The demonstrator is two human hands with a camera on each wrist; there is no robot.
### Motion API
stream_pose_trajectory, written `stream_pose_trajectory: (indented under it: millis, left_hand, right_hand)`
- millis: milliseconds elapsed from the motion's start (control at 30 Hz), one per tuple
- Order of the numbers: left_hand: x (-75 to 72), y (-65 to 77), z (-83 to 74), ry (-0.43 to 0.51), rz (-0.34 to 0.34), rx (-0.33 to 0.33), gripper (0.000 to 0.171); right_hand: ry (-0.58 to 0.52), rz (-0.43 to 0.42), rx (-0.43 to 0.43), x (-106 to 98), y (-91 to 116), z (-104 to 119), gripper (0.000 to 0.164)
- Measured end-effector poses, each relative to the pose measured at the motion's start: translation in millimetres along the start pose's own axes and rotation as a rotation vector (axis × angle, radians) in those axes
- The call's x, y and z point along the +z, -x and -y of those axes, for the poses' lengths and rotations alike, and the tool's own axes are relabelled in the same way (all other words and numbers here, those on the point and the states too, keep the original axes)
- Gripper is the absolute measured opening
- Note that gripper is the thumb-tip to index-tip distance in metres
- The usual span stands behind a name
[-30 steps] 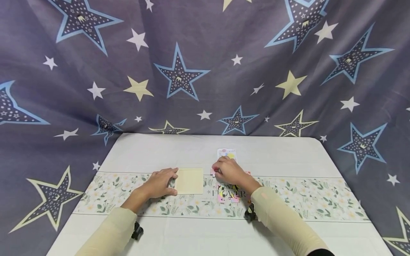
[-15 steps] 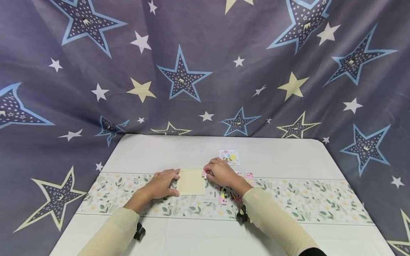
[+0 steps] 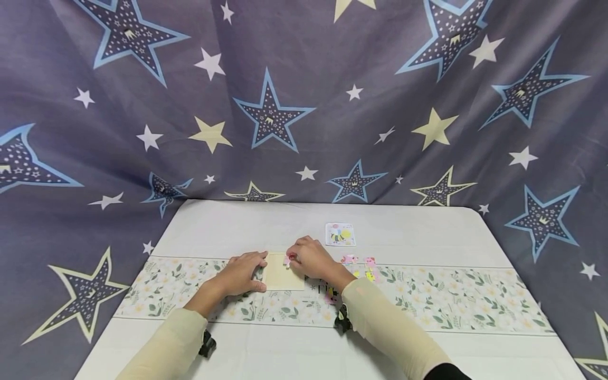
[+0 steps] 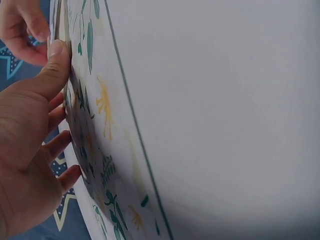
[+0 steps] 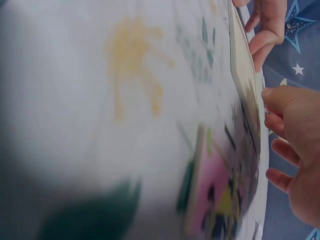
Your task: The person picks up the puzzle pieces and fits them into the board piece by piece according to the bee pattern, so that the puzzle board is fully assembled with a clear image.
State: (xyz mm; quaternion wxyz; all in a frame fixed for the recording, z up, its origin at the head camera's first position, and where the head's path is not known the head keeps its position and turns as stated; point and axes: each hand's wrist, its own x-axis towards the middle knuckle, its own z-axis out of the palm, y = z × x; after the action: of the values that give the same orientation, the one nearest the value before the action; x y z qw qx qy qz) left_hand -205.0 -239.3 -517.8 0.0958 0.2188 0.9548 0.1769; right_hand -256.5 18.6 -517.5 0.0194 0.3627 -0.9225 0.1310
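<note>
A dark purple-grey curtain (image 3: 285,37) printed with blue-edged, white and yellow stars filled the room's far side, hanging in soft folds behind the table. A white tablecloth (image 3: 418,232) covered the table, crossed by a flowered band (image 3: 451,298) of pale blossoms and green leaves. Two cream sleeves (image 3: 385,327) reached in from the near side.

The left hand (image 3: 242,272) lay with thumb and fingers spread apart, touching the left edge of the board. The right hand (image 3: 313,258) pinched a puzzle piece between thumb and fingertips.

The board (image 3: 275,277) lay flat on the band, pale cream, squarish, with a thin border line along its far edge. The right hand covered part of its right side.

Beyond the right hand lay a white-edged card (image 3: 339,235) showing a striped bee and a yellow round shape.

Loose pieces (image 3: 349,259) in pink and yellow lay right of the board; the right forearm hid some, along with black lettering. In the right wrist view a pink piece was badly blurred.

The puzzle piece (image 3: 287,260), pink and white, was above the board's far right part; whether it touched could not be told, and its print was mostly hidden.
</note>
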Motion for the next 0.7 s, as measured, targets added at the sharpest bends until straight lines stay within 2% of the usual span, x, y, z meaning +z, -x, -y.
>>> stream_pose_trajectory:
  millis: [400,700]
  left_hand:
    - [-2.2,2.8,0.3,-0.001,0.009,-0.018,0.066]
    - [-1.2,0.1,-1.3,-0.014,0.011,-0.001,0.065]
  right_hand:
    - [0.035,-0.052,0.009,14,-18,22,0.019]
    - [0.061,-0.035,0.041,20,-24,28,0.021]
